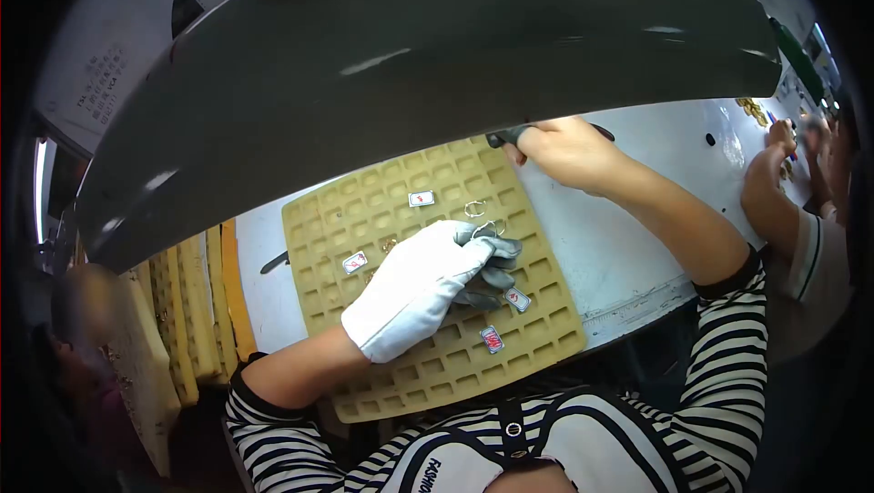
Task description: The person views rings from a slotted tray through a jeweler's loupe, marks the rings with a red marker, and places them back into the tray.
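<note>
My left hand (423,279), in a white glove with grey fingertips, is over the yellow tray (364,397). Its fingers are curled together on a thin metal hoop (489,228). Another hoop (474,209) lies just beyond them in the tray. My right hand (564,152) is bare on its back, past the tray's far right edge, its fingers closed near something dark and partly hidden by the dark panel. Small printed cards lie in the tray: one at the top (421,199), one at the left (354,262), one near my left fingertips (517,299) and a red one (492,339).
A large dark panel (437,47) spans the upper view. Stacked yellow trays (193,311) stand at the left. A dark pointed tool (274,263) lies by the tray's left edge. Another person's arm (765,183) rests at the right, near gold-coloured pieces (752,111).
</note>
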`<state>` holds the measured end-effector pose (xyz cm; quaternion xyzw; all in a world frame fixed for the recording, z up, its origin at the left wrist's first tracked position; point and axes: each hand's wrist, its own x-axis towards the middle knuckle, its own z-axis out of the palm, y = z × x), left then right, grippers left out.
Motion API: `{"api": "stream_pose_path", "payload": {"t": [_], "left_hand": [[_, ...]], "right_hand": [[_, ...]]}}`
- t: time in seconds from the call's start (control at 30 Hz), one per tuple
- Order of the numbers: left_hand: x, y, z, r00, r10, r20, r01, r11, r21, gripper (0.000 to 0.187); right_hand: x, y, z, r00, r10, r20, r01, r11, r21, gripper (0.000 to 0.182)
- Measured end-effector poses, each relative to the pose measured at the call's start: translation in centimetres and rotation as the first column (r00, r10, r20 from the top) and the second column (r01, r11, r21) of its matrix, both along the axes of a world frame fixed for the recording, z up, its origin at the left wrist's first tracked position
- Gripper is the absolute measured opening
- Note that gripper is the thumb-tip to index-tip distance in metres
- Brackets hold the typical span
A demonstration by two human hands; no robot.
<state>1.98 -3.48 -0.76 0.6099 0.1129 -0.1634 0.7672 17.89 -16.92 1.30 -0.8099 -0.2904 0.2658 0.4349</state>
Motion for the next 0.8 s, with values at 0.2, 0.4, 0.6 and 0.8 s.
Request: {"api": "stream_pose_path", "payload": {"t": [0.2,0.4,0.6,0.8], "left_hand": [[-0.1,0.2,-0.7,0.998,-0.058,-0.035,0.058,0.998,-0.002,0.031],[0.4,0.3,-1.1,0.995,-0.054,-0.08,0.051,0.998,-0.036,0.033],[0.6,0.5,-1.4,0.993,-0.047,-0.108,0.037,0.995,-0.094,0.035],[0.6,0.6,-1.5,0.995,-0.052,-0.09,0.044,0.995,-0.094,0.037]], "right_hand": [[-0.6,-4.3,-4.7,0.933,0.203,-0.296,-0.018,0.85,0.526,0.021],[-2.1,-4.9,-4.5,0.884,0.243,-0.399,0.007,0.847,0.531,0.02],[-2.6,-5.0,-4.7,0.906,0.247,-0.343,-0.021,0.837,0.547,0.019],[-2.6,-5.1,-5.0,0.95,0.247,-0.19,-0.117,0.848,0.517,0.022]]}}
